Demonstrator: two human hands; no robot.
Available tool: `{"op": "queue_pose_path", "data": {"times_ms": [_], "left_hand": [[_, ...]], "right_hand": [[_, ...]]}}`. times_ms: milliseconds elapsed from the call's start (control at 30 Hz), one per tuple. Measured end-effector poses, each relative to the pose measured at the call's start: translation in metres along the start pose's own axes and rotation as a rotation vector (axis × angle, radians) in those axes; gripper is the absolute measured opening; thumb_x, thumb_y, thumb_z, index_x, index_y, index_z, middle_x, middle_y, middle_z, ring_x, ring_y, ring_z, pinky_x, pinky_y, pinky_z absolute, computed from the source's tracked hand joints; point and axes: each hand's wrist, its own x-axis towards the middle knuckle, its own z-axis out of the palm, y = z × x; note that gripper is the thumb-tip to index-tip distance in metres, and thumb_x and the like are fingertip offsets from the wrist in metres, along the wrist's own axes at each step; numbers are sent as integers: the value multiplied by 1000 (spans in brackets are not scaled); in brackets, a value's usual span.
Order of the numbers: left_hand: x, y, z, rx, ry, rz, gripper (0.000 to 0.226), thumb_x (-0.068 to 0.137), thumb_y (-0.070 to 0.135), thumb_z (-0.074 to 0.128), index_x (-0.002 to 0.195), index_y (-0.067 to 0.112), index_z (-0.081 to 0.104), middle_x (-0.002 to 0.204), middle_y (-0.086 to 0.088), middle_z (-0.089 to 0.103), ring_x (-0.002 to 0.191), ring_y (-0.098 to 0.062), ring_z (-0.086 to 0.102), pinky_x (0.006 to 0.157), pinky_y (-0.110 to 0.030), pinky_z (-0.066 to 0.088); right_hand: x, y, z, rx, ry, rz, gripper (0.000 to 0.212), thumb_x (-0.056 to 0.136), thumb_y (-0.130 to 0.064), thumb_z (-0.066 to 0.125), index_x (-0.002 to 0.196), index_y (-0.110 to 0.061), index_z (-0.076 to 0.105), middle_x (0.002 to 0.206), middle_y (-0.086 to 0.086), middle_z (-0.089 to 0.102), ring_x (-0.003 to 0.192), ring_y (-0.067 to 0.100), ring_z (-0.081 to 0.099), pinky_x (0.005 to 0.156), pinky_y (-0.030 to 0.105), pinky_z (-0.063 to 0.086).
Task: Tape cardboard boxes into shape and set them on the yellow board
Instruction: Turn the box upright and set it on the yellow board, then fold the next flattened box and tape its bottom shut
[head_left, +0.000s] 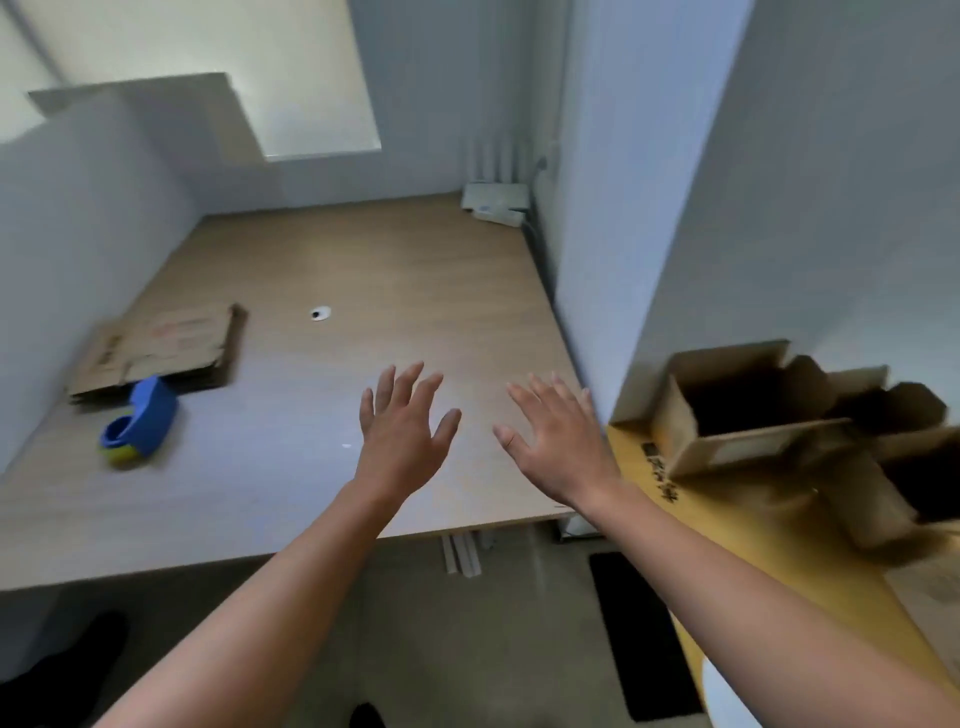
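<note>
Cardboard boxes, two lots.

Lot one: a flat cardboard stack (156, 348), unfolded, at the left of the frame on the worktop (363, 260), with printed markings too blurred to read.

Lot two: open-topped formed boxes (737, 410), at least two, at the right of the frame on the yellow board (737, 514), flaps standing up.

Tape dispenser (140, 421): blue, with a yellowish roll, just in front of the flat stack and touching or overlapping its near edge.

Left hand (402, 431): fingers spread, holding nothing, over the worktop at centre frame.

Right hand (556, 436): fingers likewise spread and empty, just beside the left, near the worktop's right edge. Both are well apart from the stack.

Handling, by judgement: the flat sheets look light and stiff along the panels, and they hinge freely at the creases. The top sheet may slide off the pile. Corners and flaps crush easily. Best taken by two opposite edges, thumbs on top, rather than by a loose flap.

Also present: small white items (493, 202) in the far corner of the worktop.
</note>
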Motion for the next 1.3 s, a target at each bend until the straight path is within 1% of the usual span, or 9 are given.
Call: {"op": "queue_pose_path", "data": {"times_ms": [67,200,400,567,700,833,1067,1167,1300], "left_hand": [[-7,-37,-21,-14,32,-70,55,104,51,43,155,33,32,168,8,13,157,-19,-7,126,-48,-5],[-27,-126,-64,-12,97,-189,57,103,51,43,155,30,33,168,6,12,157,-20,-7,125,-50,-4],[-49,-270,-130,-2,175,-384,59,103,52,44,155,27,35,167,2,17,157,-23,-4,125,-51,-3],[-51,-356,-166,-22,186,-484,60,101,52,47,153,24,38,163,1,24,156,-23,0,125,-51,-3],[-29,-410,-177,-58,200,-549,54,100,50,51,146,24,44,158,0,30,153,-23,7,125,-51,1],[11,-451,-174,-79,193,-623,53,98,55,53,141,24,47,159,-1,30,152,-21,9,123,-49,3],[81,-511,-165,-41,101,-745,71,96,62,51,154,24,37,165,-1,23,155,-22,5,126,-47,5],[113,-544,-165,-10,75,-769,73,96,64,50,155,23,36,165,-2,22,155,-23,6,126,-46,4],[158,-601,-153,20,-7,-776,77,94,69,49,155,23,37,165,-4,23,155,-26,9,126,-48,9]], "right_hand": [[19,-38,10,-22,-17,-52,77,92,-72,15,159,-35,24,168,-1,18,157,22,2,125,54,-2],[55,-129,45,-30,-64,-168,65,101,-62,29,159,-33,23,169,-1,17,157,22,2,125,52,-2],[99,-284,107,-1,-110,-288,64,103,-60,31,160,-31,24,168,-2,18,157,20,4,126,50,0],[131,-362,147,-12,-183,-328,65,103,-60,31,160,-30,24,168,-1,19,157,20,4,126,50,1],[173,-393,170,-2,-223,-338,66,102,-59,32,160,-28,25,167,-1,21,156,19,5,125,47,0],[230,-404,195,21,-272,-321,65,103,-58,34,160,-27,26,167,0,23,156,19,6,126,46,1],[330,-414,243,33,-346,-341,67,102,-59,35,160,-26,25,166,2,24,156,20,6,126,46,1],[364,-419,263,24,-370,-329,67,102,-59,35,159,-26,25,165,4,25,156,20,5,126,46,2],[405,-429,296,8,-390,-271,69,101,-60,35,160,-26,23,166,5,23,156,23,6,126,48,3]]}}
